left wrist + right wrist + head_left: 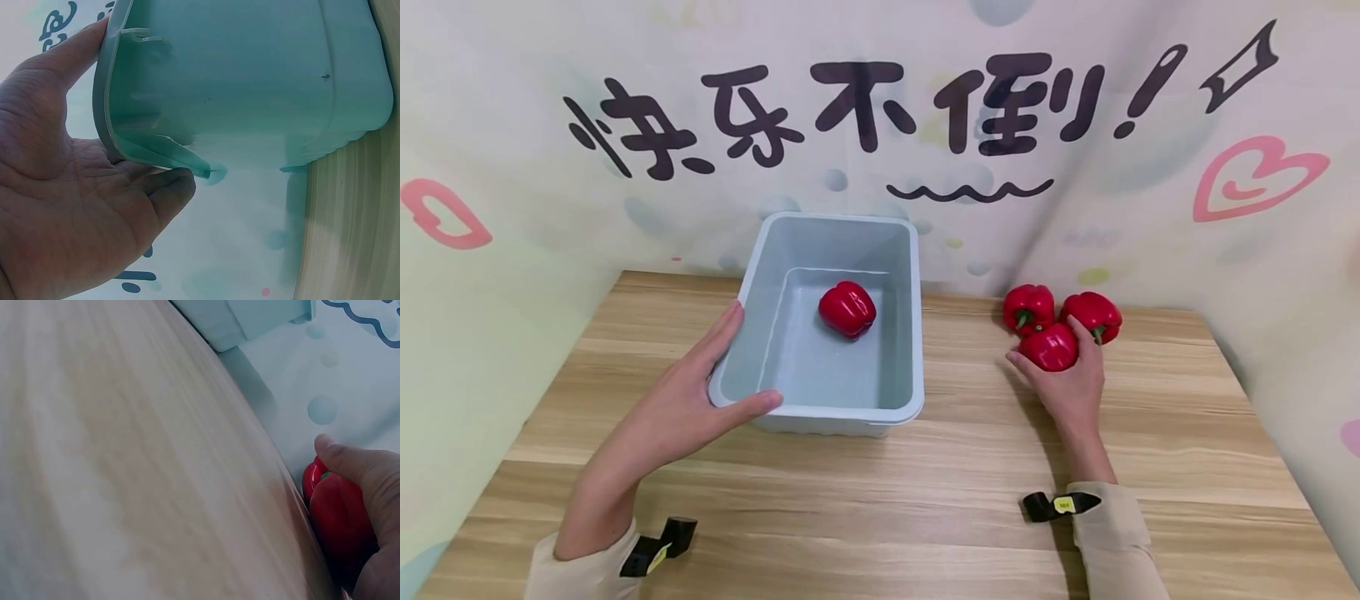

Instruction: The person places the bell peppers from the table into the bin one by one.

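A light blue-grey plastic bin [820,410] stands left of centre, with one red bell pepper [847,309] on its floor. My left hand [673,408] holds the bin's near left corner, thumb on the front rim; the left wrist view shows this hand [81,181] at the bin's rim [103,94]. At the right, my right hand [1071,383] is around the nearest red pepper [1049,347], thumb on its left and fingers on its right. Behind it lie two more red peppers [1028,308] [1093,315]. The right wrist view shows the hand [375,494] over a pepper [340,515].
The wooden table [955,500] ends at the back against a printed cloth [850,183] with dark characters and hearts. The bin stands near this back edge, and a stretch of table lies between it and the right-hand peppers.
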`<state>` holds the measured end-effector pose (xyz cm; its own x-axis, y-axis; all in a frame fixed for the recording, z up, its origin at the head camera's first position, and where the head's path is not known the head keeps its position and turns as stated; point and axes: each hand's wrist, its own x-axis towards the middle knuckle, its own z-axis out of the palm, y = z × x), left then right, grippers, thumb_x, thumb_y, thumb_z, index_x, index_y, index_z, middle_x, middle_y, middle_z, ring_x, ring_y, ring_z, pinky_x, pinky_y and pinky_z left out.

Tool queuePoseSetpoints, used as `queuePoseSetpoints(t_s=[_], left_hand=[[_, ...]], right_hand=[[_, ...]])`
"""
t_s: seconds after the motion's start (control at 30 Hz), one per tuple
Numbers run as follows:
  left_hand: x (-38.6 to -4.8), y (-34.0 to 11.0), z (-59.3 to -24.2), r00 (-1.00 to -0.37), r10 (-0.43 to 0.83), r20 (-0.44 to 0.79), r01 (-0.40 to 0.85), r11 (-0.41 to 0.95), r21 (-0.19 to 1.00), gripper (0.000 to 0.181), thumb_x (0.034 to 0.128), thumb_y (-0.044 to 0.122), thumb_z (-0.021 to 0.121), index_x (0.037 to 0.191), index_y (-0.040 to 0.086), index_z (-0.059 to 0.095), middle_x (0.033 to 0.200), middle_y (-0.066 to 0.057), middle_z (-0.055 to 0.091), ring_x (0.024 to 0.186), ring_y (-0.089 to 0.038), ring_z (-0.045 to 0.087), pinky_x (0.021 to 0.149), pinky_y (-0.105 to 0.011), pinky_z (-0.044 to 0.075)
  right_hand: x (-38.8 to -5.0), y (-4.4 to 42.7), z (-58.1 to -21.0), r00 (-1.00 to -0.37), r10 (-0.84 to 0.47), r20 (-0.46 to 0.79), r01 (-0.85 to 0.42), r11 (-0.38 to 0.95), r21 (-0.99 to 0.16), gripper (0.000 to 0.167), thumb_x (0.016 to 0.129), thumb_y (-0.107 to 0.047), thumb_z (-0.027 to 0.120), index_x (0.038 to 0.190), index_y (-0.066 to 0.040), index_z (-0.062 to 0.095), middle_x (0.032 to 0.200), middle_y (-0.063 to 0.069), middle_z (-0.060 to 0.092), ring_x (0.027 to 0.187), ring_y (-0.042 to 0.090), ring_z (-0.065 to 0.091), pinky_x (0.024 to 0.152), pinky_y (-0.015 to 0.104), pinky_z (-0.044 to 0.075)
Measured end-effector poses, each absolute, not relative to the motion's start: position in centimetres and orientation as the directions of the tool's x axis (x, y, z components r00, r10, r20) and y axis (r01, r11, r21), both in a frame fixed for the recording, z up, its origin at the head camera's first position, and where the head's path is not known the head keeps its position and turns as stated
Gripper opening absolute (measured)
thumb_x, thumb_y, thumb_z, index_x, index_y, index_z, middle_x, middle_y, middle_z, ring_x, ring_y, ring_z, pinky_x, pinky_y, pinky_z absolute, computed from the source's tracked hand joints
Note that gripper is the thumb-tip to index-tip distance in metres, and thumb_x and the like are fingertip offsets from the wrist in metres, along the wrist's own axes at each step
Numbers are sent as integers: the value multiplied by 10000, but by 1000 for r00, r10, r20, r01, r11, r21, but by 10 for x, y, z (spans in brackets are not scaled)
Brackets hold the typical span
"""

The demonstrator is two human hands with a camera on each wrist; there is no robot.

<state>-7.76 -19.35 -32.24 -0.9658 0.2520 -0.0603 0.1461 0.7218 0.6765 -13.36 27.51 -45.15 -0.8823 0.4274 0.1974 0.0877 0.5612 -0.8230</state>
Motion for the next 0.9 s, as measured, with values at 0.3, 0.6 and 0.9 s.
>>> queuePoseSetpoints(t_s=[0.3, 0.6, 0.9], left_hand=[[-78, -193, -324, -965, 256, -58, 148, 711, 688, 1124, 907, 535, 800, 1713, 260, 66, 1807, 40, 72, 1599, -419, 292, 1147, -672, 422], [-78, -193, -324, -965, 254, -64, 142, 713, 687, 1132, 905, 542, 799, 1713, 261, 56, 1808, 35, 64, 1597, -431, 292, 1148, -688, 424], [-78, -193, -324, -964, 258, -60, 149, 713, 685, 1139, 905, 544, 800, 1713, 258, 51, 1808, 34, 61, 1600, -427, 287, 1155, -698, 414]], right_hand=[[-133, 277, -452, -884, 425, 195, 85, 556, -827, 936, 822, -270, 908, 1612, -174, 414, 1631, 146, 456, 1483, 369, 439, 1140, 684, 463], [-132, 277, -454, -878, 429, 214, 56, 535, -843, 896, 829, -237, 907, 1589, -143, 441, 1618, 127, 487, 1468, 360, 468, 1148, 662, 472], [-129, 278, -451, -880, 437, 186, 75, 515, -854, 921, 839, -271, 908, 1611, -185, 414, 1634, 84, 470, 1483, 329, 446, 1141, 659, 482]])
